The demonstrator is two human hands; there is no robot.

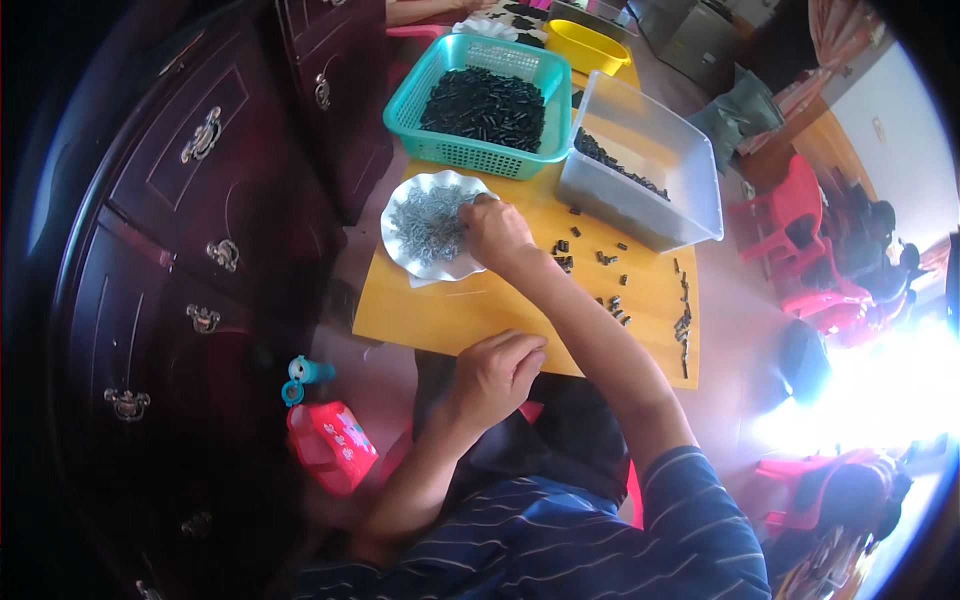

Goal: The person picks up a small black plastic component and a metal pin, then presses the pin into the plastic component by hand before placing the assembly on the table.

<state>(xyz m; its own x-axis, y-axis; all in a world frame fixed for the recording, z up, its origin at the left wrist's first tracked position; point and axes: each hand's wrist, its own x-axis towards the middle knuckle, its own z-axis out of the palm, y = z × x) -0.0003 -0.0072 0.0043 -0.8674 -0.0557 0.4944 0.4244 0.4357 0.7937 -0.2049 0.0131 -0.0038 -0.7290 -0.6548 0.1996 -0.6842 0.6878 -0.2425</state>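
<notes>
A white scalloped dish [398, 247] holds a pile of small, thin silvery metal pieces [428, 218]. My right hand [498, 234] reaches over the dish's right side, its fingers pinched together at the pile. What they grip is hidden. At the table's near edge rests my left hand [492, 378], its fingers curled in; anything inside it is out of sight. Several small dark cylindrical pieces [563, 264] lie loose to the right of my right hand. Farther right, more small pieces [684, 320] form a rough line along the yellow table's [430, 315] edge.
A teal perforated basket [402, 118] full of black pieces stands behind the dish. Beside it is a clear plastic bin [690, 205] with black pieces inside. A yellow tub [590, 50] sits at the back. Dark wooden drawers [190, 210] rise on the left; red chairs [795, 205] stand right.
</notes>
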